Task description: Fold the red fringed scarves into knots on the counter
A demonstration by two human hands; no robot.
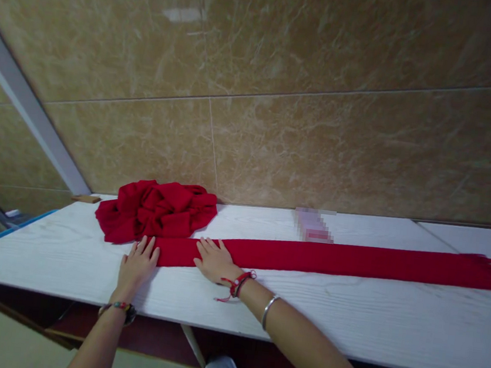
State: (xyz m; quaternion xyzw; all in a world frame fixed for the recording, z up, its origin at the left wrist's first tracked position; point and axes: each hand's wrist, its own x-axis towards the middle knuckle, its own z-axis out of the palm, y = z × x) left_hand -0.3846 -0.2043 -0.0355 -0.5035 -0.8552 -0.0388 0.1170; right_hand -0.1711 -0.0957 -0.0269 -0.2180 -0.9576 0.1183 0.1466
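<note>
Tabletop front edge (220, 328), scarf (329, 260) beyond, hands (215, 261) atop

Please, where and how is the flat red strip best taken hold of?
The red strip is probably best pinched by its near long edge, beyond the right hand, coming from the near side: it lies flat, and white tabletop borders that edge.

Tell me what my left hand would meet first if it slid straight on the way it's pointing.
Most likely the bunched red cloth, which lies just ahead of your left hand; whether the fingertips already touch it is hard to tell.
</note>
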